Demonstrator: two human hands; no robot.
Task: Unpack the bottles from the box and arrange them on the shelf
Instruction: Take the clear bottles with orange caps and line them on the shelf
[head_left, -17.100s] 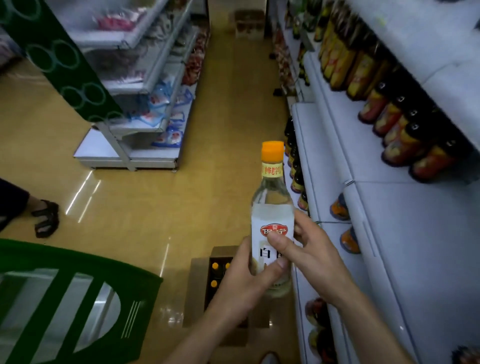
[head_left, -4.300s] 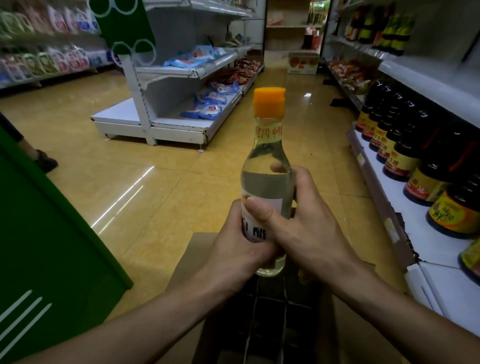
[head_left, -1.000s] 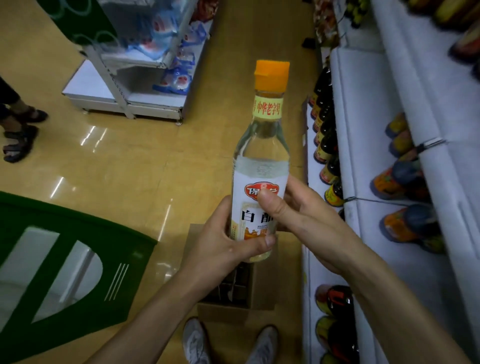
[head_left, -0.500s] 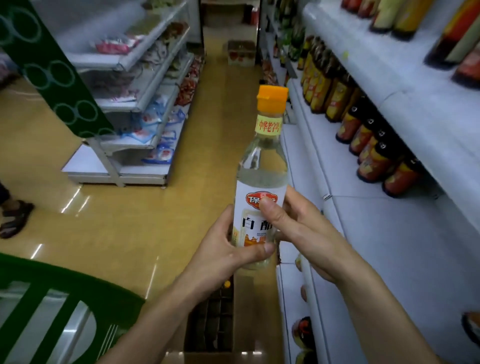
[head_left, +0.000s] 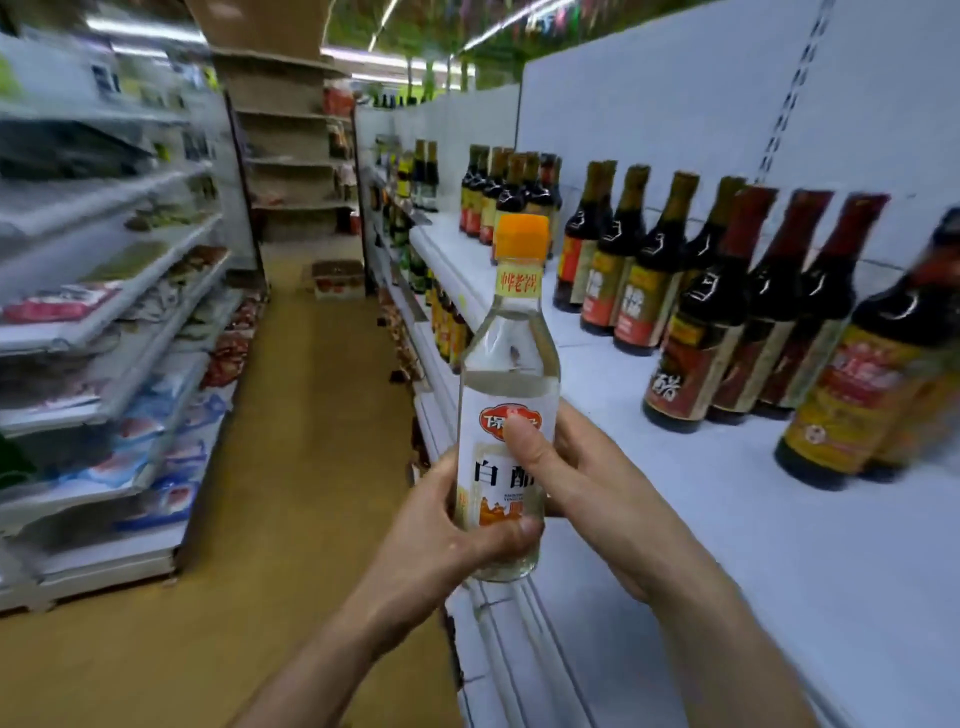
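I hold a clear vinegar bottle (head_left: 509, 384) with an orange cap and a white label upright in both hands, at the front edge of the white shelf (head_left: 727, 519). My left hand (head_left: 447, 525) grips its lower part from the left, thumb across the bottom of the label. My right hand (head_left: 576, 478) wraps it from the right, thumb on the red logo. The bottle is in the air, slightly left of the shelf board. The box is out of view.
Dark sauce bottles (head_left: 727, 312) stand in rows along the back of the shelf, from the far end to the right edge. Lower shelf tiers (head_left: 441, 332) hold more bottles. Across the yellow aisle floor (head_left: 291, 467) stands a rack of packaged goods (head_left: 104, 332).
My view has lifted from the floor and box to shelf height. The bottle has risen with both hands, still gripped the same way, and now sits level with the shelf's front edge.
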